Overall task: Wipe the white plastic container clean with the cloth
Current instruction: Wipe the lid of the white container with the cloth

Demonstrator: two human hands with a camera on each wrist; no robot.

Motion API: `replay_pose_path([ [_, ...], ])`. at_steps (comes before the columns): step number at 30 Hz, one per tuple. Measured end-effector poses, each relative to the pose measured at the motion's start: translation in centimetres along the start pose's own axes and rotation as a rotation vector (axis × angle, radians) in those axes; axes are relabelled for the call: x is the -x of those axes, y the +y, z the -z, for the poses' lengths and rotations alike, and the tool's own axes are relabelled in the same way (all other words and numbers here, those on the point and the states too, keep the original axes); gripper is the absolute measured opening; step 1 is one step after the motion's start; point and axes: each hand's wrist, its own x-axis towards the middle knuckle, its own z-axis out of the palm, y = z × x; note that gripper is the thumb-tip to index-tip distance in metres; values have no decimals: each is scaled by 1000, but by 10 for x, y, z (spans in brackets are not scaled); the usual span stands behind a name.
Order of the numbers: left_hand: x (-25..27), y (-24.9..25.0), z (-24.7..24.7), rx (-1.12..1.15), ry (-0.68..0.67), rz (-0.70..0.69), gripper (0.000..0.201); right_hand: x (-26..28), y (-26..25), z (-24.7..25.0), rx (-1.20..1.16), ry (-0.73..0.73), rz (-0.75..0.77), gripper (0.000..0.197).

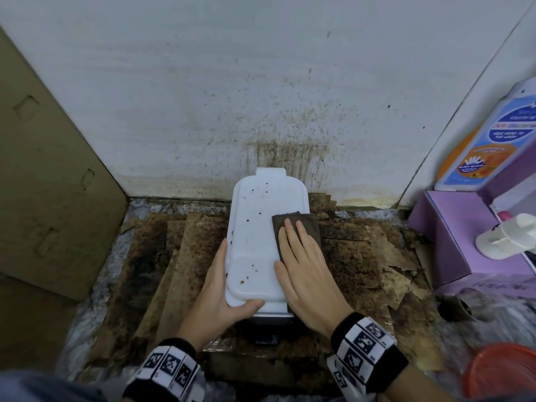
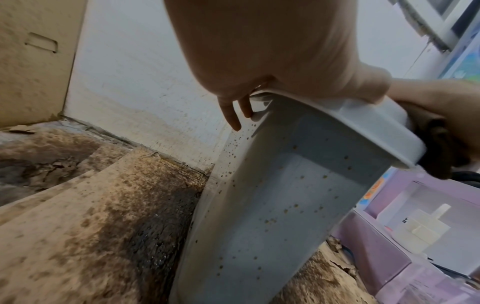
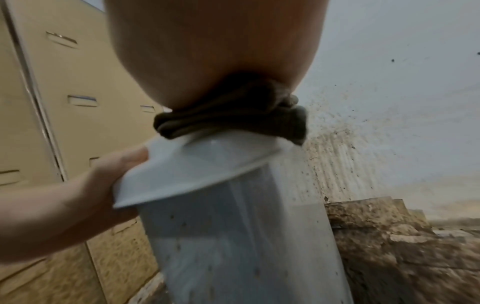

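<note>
On stained cardboard [image 1: 179, 256], cloth [image 1: 293, 224] under right hand [image 1: 307, 271].

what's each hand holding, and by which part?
Left hand grips the white container at its near left rim. Right hand presses flat on the cloth, gripping nothing.

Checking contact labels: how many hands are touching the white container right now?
2. The left hand grips the white container at its near left edge; the right hand lies flat on the cloth on its right side.
</note>
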Motion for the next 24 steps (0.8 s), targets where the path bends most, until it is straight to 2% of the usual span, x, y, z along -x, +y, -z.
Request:
replay_pose_path([
  [8, -1, 3, 0, 53, -16, -29, 122, -83, 33, 27, 86, -240, 1, 66],
  [11, -1, 5, 0, 64, -21, -38, 121, -118, 47, 33, 117, -245, -5, 65],
  [14, -1, 7, 1, 57, -25, -37, 121, -131, 52, 33, 123, -238, -4, 65],
  [19, -1, 8, 0, 52, -10, -47, 122, -102, 43, 30, 51, -219, -15, 65],
  [21, -1, 4, 0, 40, -2, -36, 124, -75, 32, 23, 16, -197, -22, 64],
  [24, -1, 0, -1, 22, 12, -23, 125, -24, 10, 11, 95, -126, 15, 65],
])
